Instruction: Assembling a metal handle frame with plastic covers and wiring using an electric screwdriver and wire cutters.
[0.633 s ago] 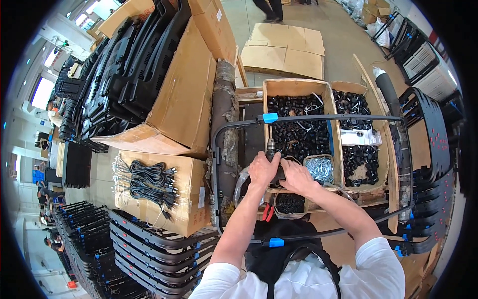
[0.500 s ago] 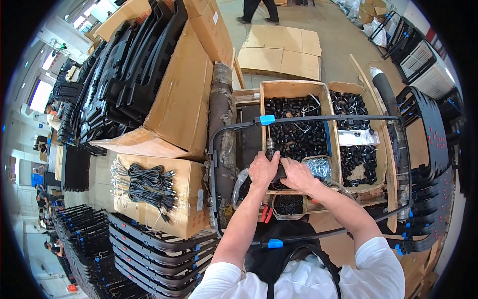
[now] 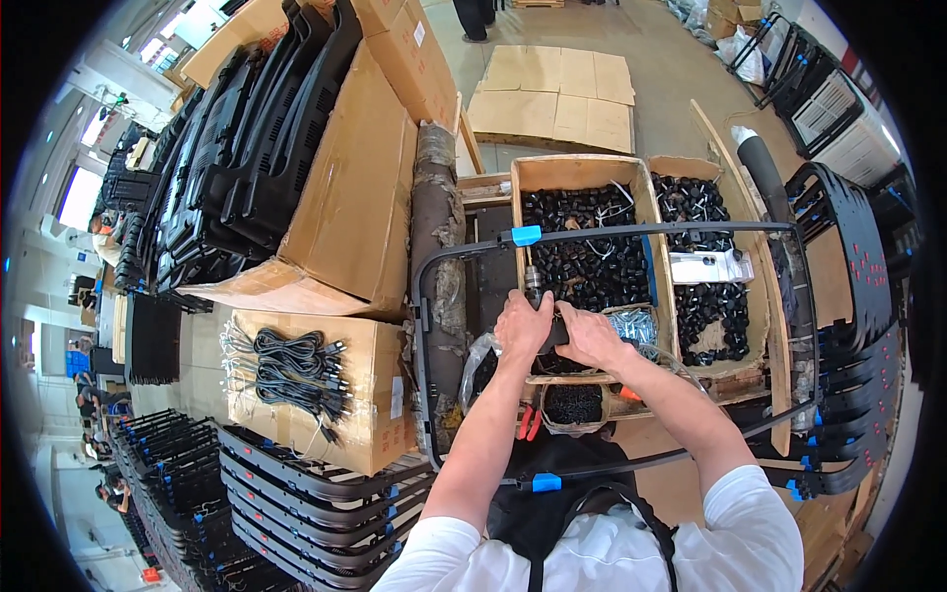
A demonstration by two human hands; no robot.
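My left hand [image 3: 523, 328] is closed around the front of a power drill, just behind its metal chuck [image 3: 534, 278]. Against it, my right hand [image 3: 592, 337] curls over the drill's dark body, most of which both hands hide. A large black rectangular frame [image 3: 631, 235] with blue tape pieces [image 3: 527, 236] lies around my forearms and across the wooden boxes. Beyond my hands, small black plastic parts [image 3: 582, 268] fill a wooden box [image 3: 582, 165]. Silver screws [image 3: 631, 329] lie beside my right hand. Nearer me are small black screws [image 3: 574, 403] and red-handled pliers [image 3: 530, 422].
A second box [image 3: 760, 326] of black parts is on the right. At left, bundled cables [image 3: 296, 370] top a carton [image 3: 390, 434], below a large carton [image 3: 345, 187] of black panels. Stacked frames stand lower left [image 3: 296, 503] and right [image 3: 848, 395]. Flattened cardboard [image 3: 552, 94] lies beyond.
My right hand has shifted slightly left on the drill. The thin bit seen ahead of the chuck is no longer visible. A person in the background has moved left.
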